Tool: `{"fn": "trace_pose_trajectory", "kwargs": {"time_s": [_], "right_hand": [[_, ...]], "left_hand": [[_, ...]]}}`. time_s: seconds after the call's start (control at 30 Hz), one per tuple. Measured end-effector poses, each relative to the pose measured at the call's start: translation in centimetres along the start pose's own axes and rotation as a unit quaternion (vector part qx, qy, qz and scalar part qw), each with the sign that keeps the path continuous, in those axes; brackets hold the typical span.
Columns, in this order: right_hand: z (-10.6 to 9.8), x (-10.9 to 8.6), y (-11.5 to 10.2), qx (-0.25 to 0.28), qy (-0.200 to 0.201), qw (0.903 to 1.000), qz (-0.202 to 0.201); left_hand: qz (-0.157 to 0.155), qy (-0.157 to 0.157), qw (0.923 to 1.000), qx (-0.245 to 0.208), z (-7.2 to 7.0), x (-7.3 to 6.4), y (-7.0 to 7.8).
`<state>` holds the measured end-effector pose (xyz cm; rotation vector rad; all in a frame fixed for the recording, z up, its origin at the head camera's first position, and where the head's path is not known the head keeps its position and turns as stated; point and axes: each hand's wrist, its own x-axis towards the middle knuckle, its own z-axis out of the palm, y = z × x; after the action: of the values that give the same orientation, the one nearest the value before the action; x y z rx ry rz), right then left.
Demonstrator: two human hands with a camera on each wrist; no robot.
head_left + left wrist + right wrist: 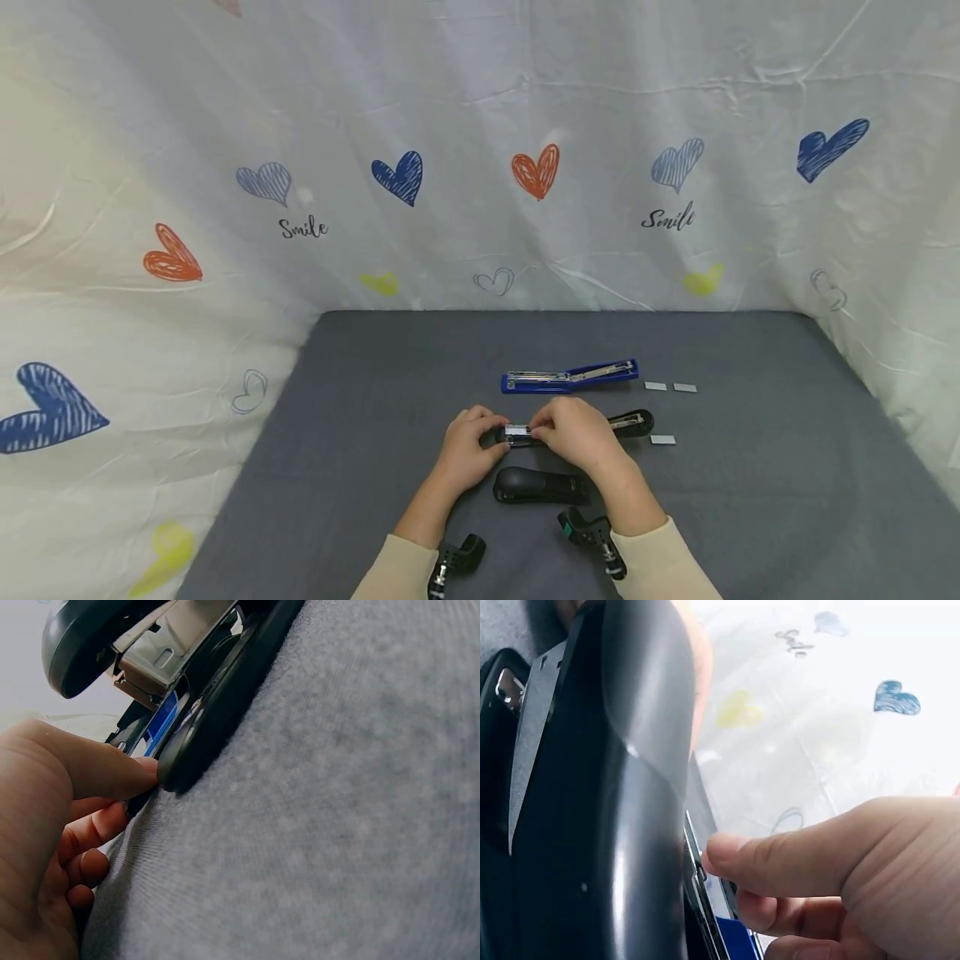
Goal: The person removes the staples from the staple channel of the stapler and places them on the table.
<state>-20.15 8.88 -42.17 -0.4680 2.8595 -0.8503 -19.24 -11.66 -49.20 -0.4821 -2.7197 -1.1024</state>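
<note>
Near the middle of the grey cloth-covered tabletop (pixel 757 492), an unfolded black stapler (pixel 632 423) lies lengthwise between the person's two hands, its rail facing up. The left hand (pixel 467 446) grips the stapler's left end with thumb and fingers, while the fingers of the right hand (pixel 577 437) pinch the right end of a pale staple strip (pixel 517 431) at the rail; how deep that strip sits cannot be told, since the fingertips cover part of it. A squeeze that is too hard or uneven might break the strip or leave it slanted against the rail walls, where it could jam. If the left hand's hold loosened, a sideways push from the right might skid the stapler across the soft cloth. Just nearer the person, a folded black stapler (pixel 540 486) lies close to both wrists, so a low forearm or the right wrist camera (pixel 588 533) could bump it. One loose staple strip (pixel 663 440) rests beside the unfolded stapler's right end, light enough, probably, to be flicked away by a passing hand. Farther off lie an unfolded blue stapler (pixel 536 383) and, to its right, two more strips (pixel 656 386), apparently at less risk, being clear of the hands.
</note>
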Motion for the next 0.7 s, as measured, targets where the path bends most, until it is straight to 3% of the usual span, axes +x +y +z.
{"fn": "trace_pose_trajectory", "kwargs": {"time_s": [0.2,0.7], "right_hand": [[0.6,0.0,0.0,0.028,-0.009,0.9993,0.022],[1.5,0.4,-0.5,0.115,0.016,0.9909,0.069]], "left_hand": [[0.000,0.001,1.0000,-0.001,0.0,0.0,0.0],[-0.007,-0.002,1.0000,0.005,0.1,0.1,-0.1]]}}
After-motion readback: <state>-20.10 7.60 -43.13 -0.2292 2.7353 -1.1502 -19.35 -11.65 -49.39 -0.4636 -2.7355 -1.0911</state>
